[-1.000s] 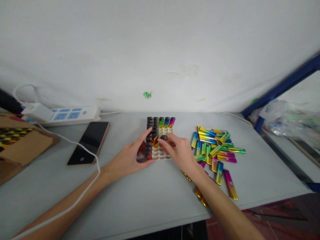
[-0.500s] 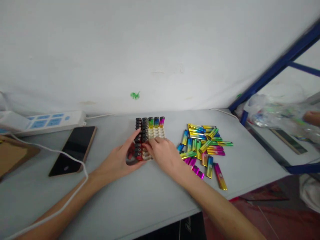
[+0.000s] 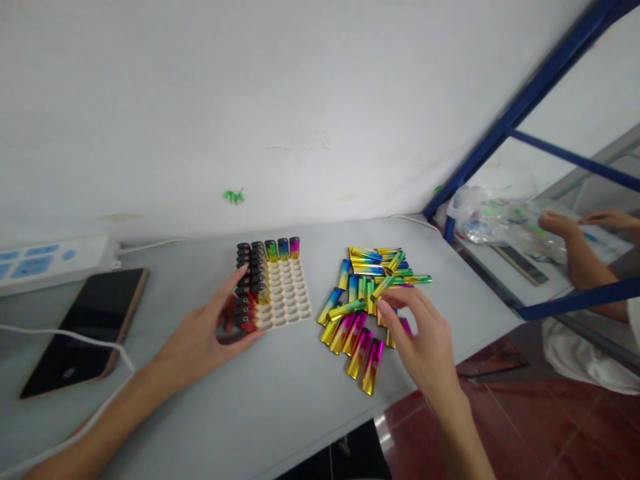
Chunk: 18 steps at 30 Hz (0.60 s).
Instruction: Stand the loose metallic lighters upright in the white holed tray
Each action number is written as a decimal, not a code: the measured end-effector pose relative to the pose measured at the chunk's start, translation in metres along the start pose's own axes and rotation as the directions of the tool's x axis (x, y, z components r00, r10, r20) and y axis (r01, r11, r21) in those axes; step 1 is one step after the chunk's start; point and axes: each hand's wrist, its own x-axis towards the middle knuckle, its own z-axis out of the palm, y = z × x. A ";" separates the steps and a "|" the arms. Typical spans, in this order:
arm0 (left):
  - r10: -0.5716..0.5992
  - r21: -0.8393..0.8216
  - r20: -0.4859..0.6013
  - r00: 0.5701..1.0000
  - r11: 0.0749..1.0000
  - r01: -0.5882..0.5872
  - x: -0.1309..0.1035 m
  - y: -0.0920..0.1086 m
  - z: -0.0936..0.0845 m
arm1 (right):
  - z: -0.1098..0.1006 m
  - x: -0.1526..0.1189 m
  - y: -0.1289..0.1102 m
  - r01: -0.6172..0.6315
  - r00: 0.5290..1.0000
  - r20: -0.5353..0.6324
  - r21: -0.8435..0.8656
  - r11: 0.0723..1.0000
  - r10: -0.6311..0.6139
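Observation:
A white tray with rows of cells (image 3: 295,293) lies on the table, with black-topped lighters (image 3: 257,270) standing in its left columns. Three lighters with shiny coloured bodies (image 3: 283,250) stand along its back row. My left hand (image 3: 200,333) is curved round the tray's left side, thumb at the near corner and fingers against the lighters. To the right lies a pile of shiny metallic lighter sleeves (image 3: 356,333) in gold, green, blue and pink. Over it, my right hand (image 3: 420,327) pinches the near end of a green-and-gold lighter sleeve (image 3: 384,285).
A phone (image 3: 85,327) and a white power strip (image 3: 55,263) lie at the left, with a white cable (image 3: 65,332) crossing over my left forearm. Beyond a blue metal frame (image 3: 480,140) at the right, another person's hands (image 3: 560,223) are near clear plastic bags (image 3: 480,213).
My right hand has moved from the tray to the pile of sleeves on the right. My left hand stays at the tray. The view has turned right.

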 end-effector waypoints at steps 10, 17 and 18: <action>0.005 -0.036 -0.006 1.000 0.999 -0.005 0.002 -0.002 0.000 | 0.021 -0.087 0.016 0.122 0.961 0.277 -0.373 0.920 -0.015; 0.024 -0.054 0.018 1.000 0.998 -0.023 0.003 0.000 0.000 | 0.053 -0.049 0.032 0.103 0.971 0.238 -0.413 0.905 -0.002; 0.023 -0.048 0.020 1.000 0.999 -0.022 0.003 0.001 0.000 | 0.054 -0.044 0.035 0.108 0.971 0.241 -0.414 0.904 -0.006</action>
